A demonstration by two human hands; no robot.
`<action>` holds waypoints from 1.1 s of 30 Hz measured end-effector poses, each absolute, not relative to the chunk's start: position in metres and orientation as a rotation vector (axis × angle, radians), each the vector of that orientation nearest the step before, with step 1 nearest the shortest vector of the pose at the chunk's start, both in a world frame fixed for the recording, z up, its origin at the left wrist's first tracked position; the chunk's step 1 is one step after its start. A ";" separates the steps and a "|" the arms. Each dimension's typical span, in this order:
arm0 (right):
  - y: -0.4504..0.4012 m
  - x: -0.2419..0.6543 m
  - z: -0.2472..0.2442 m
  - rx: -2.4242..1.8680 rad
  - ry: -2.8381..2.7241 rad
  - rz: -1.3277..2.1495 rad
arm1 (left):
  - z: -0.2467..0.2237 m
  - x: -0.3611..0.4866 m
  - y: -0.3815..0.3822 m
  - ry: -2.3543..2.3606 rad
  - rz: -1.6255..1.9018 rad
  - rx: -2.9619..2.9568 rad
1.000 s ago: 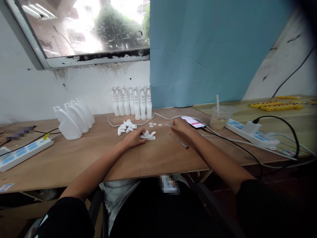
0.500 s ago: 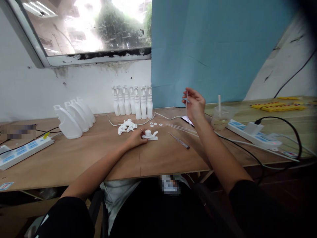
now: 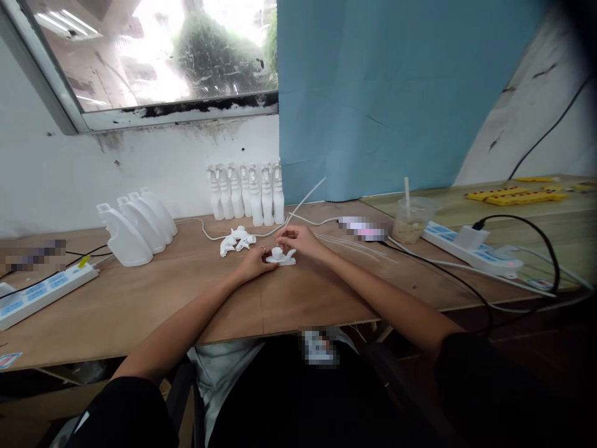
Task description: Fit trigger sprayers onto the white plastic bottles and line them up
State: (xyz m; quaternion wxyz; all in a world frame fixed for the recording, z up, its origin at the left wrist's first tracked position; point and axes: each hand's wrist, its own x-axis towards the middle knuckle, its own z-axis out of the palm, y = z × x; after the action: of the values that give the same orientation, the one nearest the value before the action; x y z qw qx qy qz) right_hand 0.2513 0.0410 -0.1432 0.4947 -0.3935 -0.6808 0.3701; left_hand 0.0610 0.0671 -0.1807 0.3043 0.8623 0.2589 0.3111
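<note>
closest, well short of the fingers, a dark top [image 3: 289, 404] with a patch blurred out, then the front of a desk [image 3: 224, 311]. on it the left hand [image 3: 255, 264], fingers drawn narrow on one end of a white spray head [image 3: 289, 261], held low against the wood, likely for steadiness, with its round collar [image 3: 277, 252] uppermost, probably for an open way in from above. just beside and above that collar the right hand [image 3: 301, 239], fingers closed on a thin white tube [image 3: 308, 199] slanting up and away to the right, perhaps gripped low for finer aim. lower tip lost behind the fingers; touching the collar or apart, cannot tell. to the right of the right-hand fingers, loose tubes [image 3: 349, 241] flat on the desk, apparently spread for easy picking, faint against the wood, number uncertain. beyond the left-hand fingers, within easy reach, more spray heads [image 3: 240, 233], too jumbled for a sure count. well right of both sets of fingers, a phone [image 3: 361, 228], partly blurred, and a clear cup [image 3: 409, 227]. farther past the fingers, white spray bottles [image 3: 256, 208] upright by the wall, likely out of the way, some overlapping; off left, white jugs [image 3: 128, 236] in a row, each masking part of the next. farthest, a window [image 3: 186, 56], view washed out by glare.
</note>
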 end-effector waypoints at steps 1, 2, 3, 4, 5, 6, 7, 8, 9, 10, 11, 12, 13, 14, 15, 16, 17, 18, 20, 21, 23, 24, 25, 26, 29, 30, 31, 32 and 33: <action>0.041 0.250 -0.144 -0.973 -1.665 0.884 | -0.181 0.061 0.068 0.687 0.824 2.298; 0.040 0.249 -0.144 -1.002 -1.685 0.855 | -0.181 0.061 0.069 0.686 0.822 2.313; 0.039 0.248 -0.145 -1.033 -1.707 0.819 | -0.181 0.061 0.070 0.688 0.821 2.325; 0.039 0.248 -0.144 -1.058 -1.736 0.782 | -0.182 0.061 0.070 0.691 0.820 2.335; 0.038 0.248 -0.144 -1.072 -1.768 0.740 | -0.182 0.061 0.070 0.696 0.819 2.341; 0.037 0.248 -0.143 -1.075 -1.801 0.694 | -0.182 0.061 0.070 0.701 0.817 2.342; 0.036 0.248 -0.142 -1.072 -1.832 0.643 | -0.183 0.061 0.071 0.704 0.817 2.340; 0.035 0.248 -0.142 -1.068 -1.861 0.593 | -0.183 0.060 0.071 0.705 0.820 2.339; 0.034 0.248 -0.141 -1.065 -1.886 0.549 | -0.183 0.060 0.071 0.704 0.821 2.342; 0.034 0.248 -0.141 -1.066 -1.904 0.518 | -0.183 0.060 0.071 0.703 0.821 2.348; 0.033 0.248 -0.141 -1.070 -1.916 0.501 | -0.183 0.060 0.071 0.706 0.820 2.355; 0.033 0.248 -0.141 -1.075 -1.924 0.495 | -0.183 0.060 0.071 0.710 0.817 2.361; 0.033 0.248 -0.141 -1.080 -1.931 0.493 | -0.183 0.060 0.071 0.714 0.815 2.363; 0.033 0.248 -0.141 -1.083 -1.935 0.492 | -0.183 0.060 0.071 0.715 0.814 2.362; 0.033 0.248 -0.142 -1.085 -1.938 0.488 | -0.183 0.061 0.072 0.712 0.817 2.359; 0.034 0.249 -0.142 -1.087 -1.941 0.480 | -0.183 0.061 0.072 0.707 0.822 2.357; 0.034 0.249 -0.142 -1.089 -1.945 0.471 | -0.183 0.061 0.072 0.702 0.824 2.358; 0.034 0.249 -0.142 -1.092 -1.950 0.461 | -0.183 0.061 0.072 0.697 0.825 2.361; 0.034 0.249 -0.142 -1.098 -1.960 0.450 | -0.183 0.061 0.072 0.681 0.822 2.365; 0.034 0.248 -0.142 -1.099 -1.965 0.450 | -0.183 0.062 0.072 0.675 0.821 2.366; 0.033 0.248 -0.141 -1.100 -1.975 0.452 | -0.184 0.062 0.072 0.679 0.824 2.361; 0.032 0.249 -0.141 -1.103 -1.980 0.450 | -0.184 0.062 0.073 0.683 0.824 2.358; 0.032 0.249 -0.141 -1.107 -1.986 0.444 | -0.184 0.062 0.073 0.687 0.819 2.354; 0.031 0.249 -0.141 -1.113 -1.993 0.434 | -0.184 0.062 0.073 0.690 0.813 2.349; 0.030 0.248 -0.141 -1.123 -2.019 0.391 | -0.184 0.062 0.073 0.689 0.799 2.339; 0.030 0.248 -0.141 -1.123 -2.025 0.373 | -0.184 0.062 0.072 0.695 0.803 2.338; 0.031 0.247 -0.141 -1.123 -2.028 0.356 | -0.183 0.062 0.071 0.701 0.809 2.337; 0.031 0.247 -0.141 -1.123 -2.027 0.341 | -0.182 0.062 0.071 0.706 0.815 2.334; 0.032 0.246 -0.142 -1.125 -2.027 0.331 | -0.182 0.062 0.069 0.709 0.821 2.329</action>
State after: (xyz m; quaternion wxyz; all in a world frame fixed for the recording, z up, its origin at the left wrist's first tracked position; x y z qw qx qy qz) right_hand 0.2458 0.0316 -0.1416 0.3896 -0.4424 -0.7972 0.1302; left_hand 0.0621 0.0695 -0.1816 0.2824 0.8695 0.2649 0.3067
